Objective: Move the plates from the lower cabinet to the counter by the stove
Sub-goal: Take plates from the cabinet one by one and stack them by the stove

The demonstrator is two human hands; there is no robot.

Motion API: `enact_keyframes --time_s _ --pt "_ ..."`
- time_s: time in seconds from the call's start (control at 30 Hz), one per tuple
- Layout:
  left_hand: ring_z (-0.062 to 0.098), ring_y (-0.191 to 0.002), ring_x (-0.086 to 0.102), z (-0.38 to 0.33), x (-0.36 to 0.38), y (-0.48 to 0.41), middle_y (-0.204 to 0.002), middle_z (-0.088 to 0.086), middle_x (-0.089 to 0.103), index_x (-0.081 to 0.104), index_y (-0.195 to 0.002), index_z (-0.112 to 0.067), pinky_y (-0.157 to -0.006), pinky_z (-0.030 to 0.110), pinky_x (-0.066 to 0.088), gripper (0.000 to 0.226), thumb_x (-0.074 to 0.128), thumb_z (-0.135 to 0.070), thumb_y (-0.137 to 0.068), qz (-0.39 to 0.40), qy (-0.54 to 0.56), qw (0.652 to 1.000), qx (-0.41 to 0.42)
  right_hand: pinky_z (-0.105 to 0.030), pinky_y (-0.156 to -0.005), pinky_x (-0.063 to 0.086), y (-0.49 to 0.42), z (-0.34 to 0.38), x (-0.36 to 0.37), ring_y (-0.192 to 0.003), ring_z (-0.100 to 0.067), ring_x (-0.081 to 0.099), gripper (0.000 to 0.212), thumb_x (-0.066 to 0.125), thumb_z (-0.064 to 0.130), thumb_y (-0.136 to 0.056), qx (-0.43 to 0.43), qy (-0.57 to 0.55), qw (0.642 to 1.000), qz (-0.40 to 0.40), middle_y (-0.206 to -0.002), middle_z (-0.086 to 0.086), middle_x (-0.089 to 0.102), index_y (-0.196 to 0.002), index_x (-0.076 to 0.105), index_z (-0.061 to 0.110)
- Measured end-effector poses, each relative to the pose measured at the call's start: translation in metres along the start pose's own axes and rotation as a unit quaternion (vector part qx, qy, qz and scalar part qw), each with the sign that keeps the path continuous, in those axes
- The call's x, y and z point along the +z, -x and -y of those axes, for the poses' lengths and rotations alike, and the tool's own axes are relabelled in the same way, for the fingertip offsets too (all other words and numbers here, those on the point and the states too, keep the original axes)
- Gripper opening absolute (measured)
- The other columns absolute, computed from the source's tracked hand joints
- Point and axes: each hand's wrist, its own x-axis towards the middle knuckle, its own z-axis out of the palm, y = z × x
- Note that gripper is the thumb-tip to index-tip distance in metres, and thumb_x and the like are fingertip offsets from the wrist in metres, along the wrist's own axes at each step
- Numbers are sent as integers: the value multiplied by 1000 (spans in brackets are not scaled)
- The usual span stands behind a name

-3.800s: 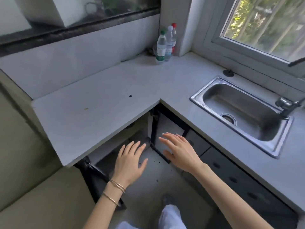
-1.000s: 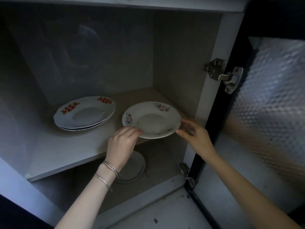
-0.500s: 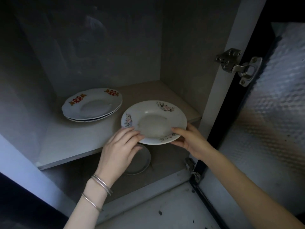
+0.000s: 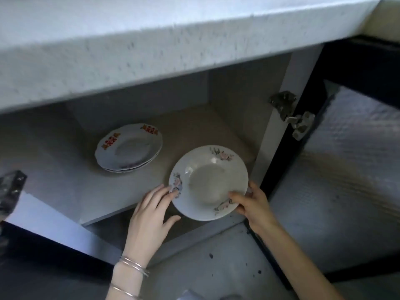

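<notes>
Two bare hands meet at one floral plate (image 4: 207, 182) near the middle of the view. Nearest, at 6 o'clock, the left forearm carries two thin bangles (image 4: 132, 266) at the wrist. Above them the left hand (image 4: 151, 215) lies open, its fingers (image 4: 161, 194) spread and their tips touching the plate's rim at its 9 o'clock edge, thumb out below the rim and closing on nothing. At 4 o'clock of the plate the right hand (image 4: 254, 205) grips the rim, thumb pressed on top beside a pink flower print, the other fingers hidden underneath. This plate is white and deep-welled, tilted a little toward the camera, and it hangs over the front edge of the cabinet shelf (image 4: 91, 191), partly out of the opening; whether its far edge touches the shelf cannot be told. Farther in, at 10 o'clock of the held plate and well apart from it, a stack of plates (image 4: 128, 148) with red and orange rim marks sits on the same shelf. At 2 o'clock a metal hinge (image 4: 290, 113) joins the white cabinet side to the open door (image 4: 346, 169), whose panel has a dimpled pattern. Farthest and highest, the pale speckled table (image 4: 151, 40) edge spans the top, above the cabinet.
</notes>
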Motion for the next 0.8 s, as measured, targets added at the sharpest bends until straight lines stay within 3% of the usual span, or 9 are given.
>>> enact_keyframes --time_s 0.1,0.17,0.27,0.33,0.43,0.53,0.6,0.8 --pt "14 -123 45 -25 -33 9 -128 -4 57 61 -121 -20 -94 39 46 68 87 -31 -59 33 24 999 -30 -30 -62 58 40 20 -2 -93 -25 66 45 67 -6 -78 -9 49 998 -23 -106 -11 66 -117 57 14" --pt "12 -123 42 -45 -58 15 -126 -5 58 62 -120 -20 -96 37 45 70 87 -34 -56 64 30 997 -25 -27 -60 57 71 39 -2 -87 -15 68 37 66 -2 -80 -24 95 995 -38 -102 -6 68 -111 60 18" --pt "9 -125 39 -74 -98 21 -127 -8 58 62 -122 -20 -102 27 30 72 86 -38 -57 115 35 993 8 -22 -54 54 116 71 0 -76 -5 67 33 60 2 -86 -12 140 987 -77 -102 1 66 -113 57 21" --pt "7 -127 38 -92 -128 24 -130 -9 55 60 -124 -20 -104 26 27 63 80 -39 -67 129 47 990 22 -22 -54 54 148 93 1 -85 -10 66 32 62 9 -86 -6 164 981 -107 -104 0 66 -116 58 19" --pt "7 -126 41 -116 -180 25 -130 -10 55 60 -123 -22 -105 30 37 48 59 -47 -82 140 51 988 40 -21 -55 51 197 129 3 -92 -19 65 21 65 15 -85 -13 190 971 -145 -96 0 70 -106 65 17" --pt "9 -124 44 -137 -233 18 -127 -9 57 61 -121 -23 -106 31 35 46 50 -48 -85 156 38 985 59 -38 -65 56 243 169 10 -83 -15 68 14 69 20 -83 -1 205 962 -179 -84 6 72 -93 68 29" --pt "11 -123 46 -152 -271 7 -126 -7 58 61 -121 -22 -105 31 35 49 43 -50 -86 169 34 983 68 -41 -69 58 271 197 15 -80 -10 68 14 71 22 -81 7 216 954 -206 -83 10 73 -90 69 33" --pt "14 -121 50 -200 -373 -30 -125 -4 60 61 -121 -19 -102 36 39 49 42 -48 -86 187 51 971 142 -26 -63 57 352 302 32 -73 -10 68 9 71 20 -80 -9 220 935 -279 -78 9 72 -84 71 27"
